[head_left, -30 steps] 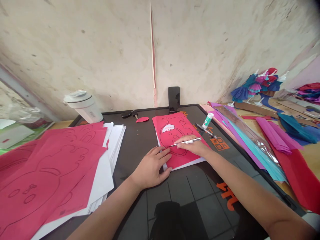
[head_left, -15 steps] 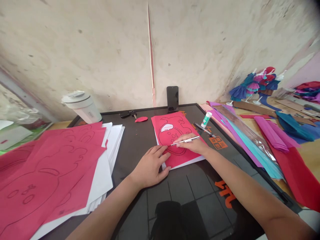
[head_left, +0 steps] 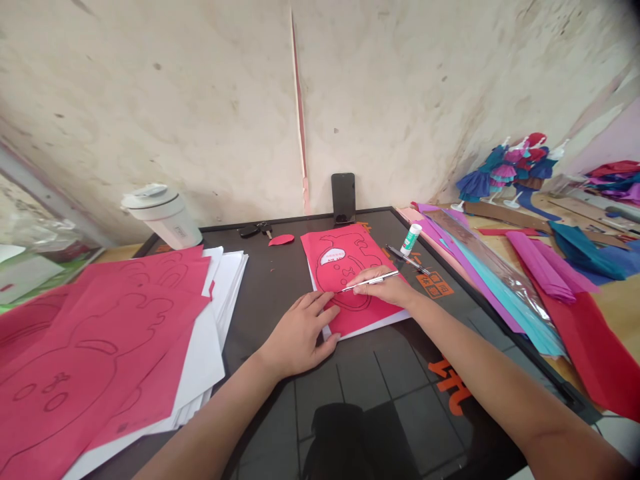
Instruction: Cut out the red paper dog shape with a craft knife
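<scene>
A red paper sheet [head_left: 357, 320] with a black-outlined cartoon figure lies on white paper. An oval opening [head_left: 333, 257] in it shows white with print beneath. My right hand [head_left: 380, 285] grips a slim silver-white craft knife [head_left: 375, 280], pen-like, its tip low on the outline near my left fingertips. The tip itself is too small to see well. My left hand [head_left: 303, 333] lies flat with fingers spread, its fingertips on the left edge of the sheet. Beyond it, a small red leaf-shaped paper piece [head_left: 281, 240] rests on the dark tabletop [head_left: 265, 280].
Stacked red outlined sheets [head_left: 125, 340] and white paper fill the left. A white tumbler [head_left: 163, 217], keys [head_left: 255, 229] and an upright phone [head_left: 343, 198] stand or lie along the back. Right of the sheet are a glue stick [head_left: 412, 239], slim tools [head_left: 406, 259] and coloured crepe paper [head_left: 540, 267].
The view has shifted very slightly. Both hands stay almost where they were, the knife still held at the same part of the outline.
</scene>
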The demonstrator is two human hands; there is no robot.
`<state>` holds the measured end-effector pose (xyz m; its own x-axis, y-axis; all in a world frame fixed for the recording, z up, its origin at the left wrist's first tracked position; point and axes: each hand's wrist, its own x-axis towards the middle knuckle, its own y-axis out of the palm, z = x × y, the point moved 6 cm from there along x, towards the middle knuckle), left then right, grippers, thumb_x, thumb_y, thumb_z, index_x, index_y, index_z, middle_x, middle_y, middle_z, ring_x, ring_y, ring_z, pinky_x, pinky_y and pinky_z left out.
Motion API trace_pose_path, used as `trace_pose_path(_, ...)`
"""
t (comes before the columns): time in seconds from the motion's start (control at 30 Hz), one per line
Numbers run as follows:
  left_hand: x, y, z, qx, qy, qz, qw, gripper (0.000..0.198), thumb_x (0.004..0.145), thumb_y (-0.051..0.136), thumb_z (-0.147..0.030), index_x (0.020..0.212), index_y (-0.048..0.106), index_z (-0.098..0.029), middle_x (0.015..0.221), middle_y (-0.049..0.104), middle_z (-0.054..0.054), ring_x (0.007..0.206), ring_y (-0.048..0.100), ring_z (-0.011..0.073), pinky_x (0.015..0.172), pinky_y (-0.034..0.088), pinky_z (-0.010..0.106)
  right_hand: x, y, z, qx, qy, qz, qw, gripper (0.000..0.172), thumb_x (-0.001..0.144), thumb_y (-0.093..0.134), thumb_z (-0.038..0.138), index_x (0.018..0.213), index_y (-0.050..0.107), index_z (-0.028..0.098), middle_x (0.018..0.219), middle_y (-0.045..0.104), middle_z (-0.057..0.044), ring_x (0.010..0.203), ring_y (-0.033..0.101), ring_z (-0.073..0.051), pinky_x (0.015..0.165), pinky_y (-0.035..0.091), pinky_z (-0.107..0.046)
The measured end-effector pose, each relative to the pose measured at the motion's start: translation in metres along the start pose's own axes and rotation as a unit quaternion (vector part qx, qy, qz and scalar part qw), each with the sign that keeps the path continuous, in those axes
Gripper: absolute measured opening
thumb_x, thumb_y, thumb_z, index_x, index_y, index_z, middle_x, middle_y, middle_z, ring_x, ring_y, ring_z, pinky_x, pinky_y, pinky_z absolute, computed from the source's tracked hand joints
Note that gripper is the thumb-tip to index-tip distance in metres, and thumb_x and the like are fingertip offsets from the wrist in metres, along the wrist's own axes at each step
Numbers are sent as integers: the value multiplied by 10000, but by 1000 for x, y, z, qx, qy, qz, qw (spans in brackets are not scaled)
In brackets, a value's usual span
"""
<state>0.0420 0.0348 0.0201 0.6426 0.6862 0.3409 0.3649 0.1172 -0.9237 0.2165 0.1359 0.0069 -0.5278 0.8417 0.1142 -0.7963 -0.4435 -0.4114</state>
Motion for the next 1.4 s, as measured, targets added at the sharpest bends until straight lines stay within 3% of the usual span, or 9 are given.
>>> trace_pose_path(0.57,-2,-2,-1,-4,2,-21,1000,359,900,523,-311,1194,634,-137,1329,558,199,1164,553,340,992,481,524,-3,-10,0,1,11,-13,1000,255,716,772,391,883,799,200,869,776,-56,803,695,-209,773,537,-326)
trace_pose_path(0.7,-2,-4,-1,-15,3,-31,999,351,900,517,-312,1190,629,-148,1232,572,184,1061,580,308,946,506,505,-6,-8,2,14,15,9,1000,277,723,767,401,892,799,183,821,770,-56,745,684,-192,720,527,-304)
trace_pose_path(1.0,-2,-2,1,-25,4,-28,999,364,910,513,-320,1214,622,-153,1215,569,172,1106,559,313,975,488,511,-8,-9,7,34,24,52,998,289,712,786,410,863,804,164,730,754,-49,686,677,-175,690,538,-287)
trace_pose_path(1.23,-1,-3,-1,-13,4,-19,1000,368,907,517,-320,1205,639,-141,1311,579,176,1174,545,335,1013,469,526,-5,-5,5,15,-1,-29,999,289,780,740,432,961,792,212,909,784,-58,834,721,-214,809,563,-346)
trace_pose_path(1.4,-1,-3,-1,-26,2,-23,999,368,902,525,-320,1201,645,-143,1292,614,161,1185,549,329,1026,465,523,-5,4,7,-8,-7,-26,1000,276,802,726,428,980,784,225,953,785,-55,894,726,-223,847,567,-361)
